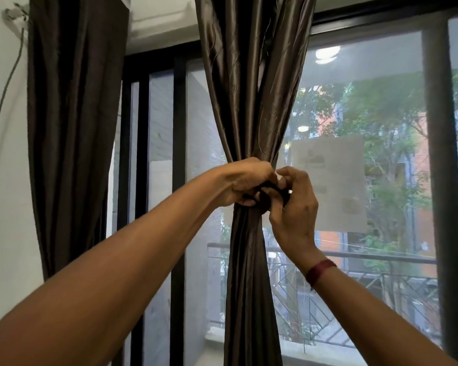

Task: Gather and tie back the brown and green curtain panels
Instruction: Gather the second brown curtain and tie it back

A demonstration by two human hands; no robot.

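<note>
A shiny brown curtain panel (249, 88) hangs in the middle of the window, pinched into a narrow waist at mid-height. My left hand (245, 182) is closed around that waist from the left. My right hand (292, 204) meets it from the right, its fingers pinching a dark tie band (269, 188) that loops around the gathered cloth. Most of the band is hidden under my fingers. Below the hands the curtain falls in a tight bundle (249, 286). A second, darker curtain panel (74, 128) hangs loose at the left beside the wall.
Black window frames (438, 154) and a mesh screen stand behind the curtain, with a paper sheet (331, 180) stuck on the glass. A balcony railing (368, 260) and trees lie outside. A cord (3, 101) runs down the white wall at the left.
</note>
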